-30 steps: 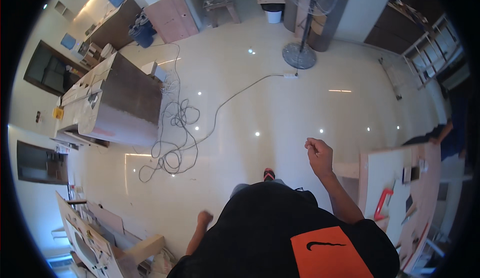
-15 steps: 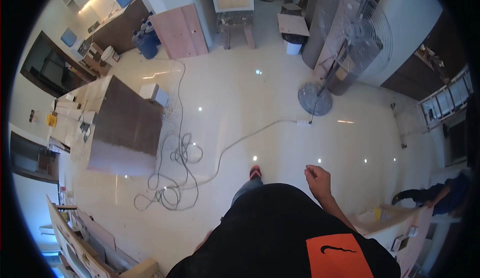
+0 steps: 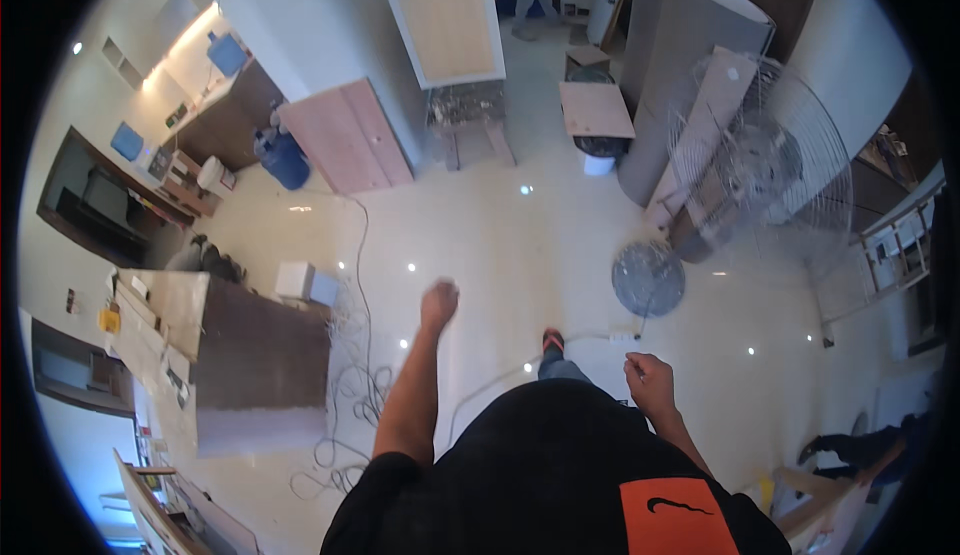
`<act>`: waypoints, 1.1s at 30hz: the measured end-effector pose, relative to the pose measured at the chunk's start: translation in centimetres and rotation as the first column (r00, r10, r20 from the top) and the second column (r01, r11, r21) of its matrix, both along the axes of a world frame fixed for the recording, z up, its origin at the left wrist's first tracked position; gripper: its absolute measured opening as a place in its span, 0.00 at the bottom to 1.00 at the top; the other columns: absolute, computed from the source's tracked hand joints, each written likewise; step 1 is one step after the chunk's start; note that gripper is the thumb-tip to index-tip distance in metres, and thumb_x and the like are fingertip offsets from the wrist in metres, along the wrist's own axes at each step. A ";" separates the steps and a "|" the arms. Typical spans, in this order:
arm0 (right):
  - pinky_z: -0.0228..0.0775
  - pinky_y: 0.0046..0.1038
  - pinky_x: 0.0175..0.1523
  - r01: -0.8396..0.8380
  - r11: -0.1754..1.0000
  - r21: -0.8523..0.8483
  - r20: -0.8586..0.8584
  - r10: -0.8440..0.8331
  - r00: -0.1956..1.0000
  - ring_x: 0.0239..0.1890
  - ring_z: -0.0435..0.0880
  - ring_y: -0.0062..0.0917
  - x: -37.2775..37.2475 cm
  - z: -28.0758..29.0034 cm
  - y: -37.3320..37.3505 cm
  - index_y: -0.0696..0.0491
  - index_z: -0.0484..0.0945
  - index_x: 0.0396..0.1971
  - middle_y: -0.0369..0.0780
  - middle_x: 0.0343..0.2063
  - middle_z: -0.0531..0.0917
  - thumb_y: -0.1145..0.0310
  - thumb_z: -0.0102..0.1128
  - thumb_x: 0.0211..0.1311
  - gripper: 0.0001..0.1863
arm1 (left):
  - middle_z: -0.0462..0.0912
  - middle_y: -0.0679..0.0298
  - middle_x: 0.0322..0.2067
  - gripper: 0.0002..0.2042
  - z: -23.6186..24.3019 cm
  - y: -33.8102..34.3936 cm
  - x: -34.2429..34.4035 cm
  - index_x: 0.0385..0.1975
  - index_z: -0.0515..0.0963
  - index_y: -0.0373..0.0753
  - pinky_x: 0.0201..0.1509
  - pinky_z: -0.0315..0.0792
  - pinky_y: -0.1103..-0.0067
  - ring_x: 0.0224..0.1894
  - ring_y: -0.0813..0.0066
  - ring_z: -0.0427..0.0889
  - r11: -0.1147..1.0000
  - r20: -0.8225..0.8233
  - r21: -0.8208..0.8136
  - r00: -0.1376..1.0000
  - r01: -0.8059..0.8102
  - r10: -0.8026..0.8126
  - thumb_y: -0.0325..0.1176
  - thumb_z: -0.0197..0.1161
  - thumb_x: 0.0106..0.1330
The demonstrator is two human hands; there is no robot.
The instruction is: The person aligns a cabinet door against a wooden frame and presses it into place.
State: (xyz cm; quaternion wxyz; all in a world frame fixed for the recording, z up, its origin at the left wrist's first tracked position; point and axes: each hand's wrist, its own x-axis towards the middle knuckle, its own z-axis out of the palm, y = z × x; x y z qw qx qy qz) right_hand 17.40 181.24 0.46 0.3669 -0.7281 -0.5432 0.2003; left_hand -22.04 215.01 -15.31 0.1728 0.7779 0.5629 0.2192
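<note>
Out in front, left of my body, my left hand [image 3: 440,303] is curled into a loose fist, a little blurred, with nothing seen in it. My right hand [image 3: 652,380] hangs by my right side with its fingers folded in; no object shows in it either. Neither hand touches anything. Below and between them, one foot in a red and black sandal [image 3: 552,340] is on the glossy floor. Nearest my right hand lies a white power strip [image 3: 625,337], and beyond it the round base [image 3: 648,278] of a large standing fan [image 3: 745,155].
A loose cable [image 3: 364,245] tangles beside a brown cabinet [image 3: 265,365] at left. Ahead are a pink board [image 3: 345,140], a framed panel [image 3: 447,25] on a stool [image 3: 465,110], and a grey roll [image 3: 690,45]. A person [image 3: 880,445] is at far right; another crouches behind the cabinet.
My left arm has swung forward into view. The fan, stool and cabinet appear nearer and lower, so I have moved forward. My right hand stays curled by my side.
</note>
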 end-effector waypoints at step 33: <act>0.80 0.36 0.44 -0.103 0.993 0.059 -0.023 0.105 0.994 0.37 0.89 0.42 13.1 5.3 83.5 0.58 0.85 0.43 0.48 0.34 0.88 0.73 0.67 0.61 0.10 | 0.86 0.43 0.44 0.18 -7.9 71.9 10.2 0.35 0.85 0.34 0.58 0.77 0.56 0.51 0.41 0.83 0.919 -0.066 -0.392 0.998 -0.034 0.008 0.45 0.63 0.62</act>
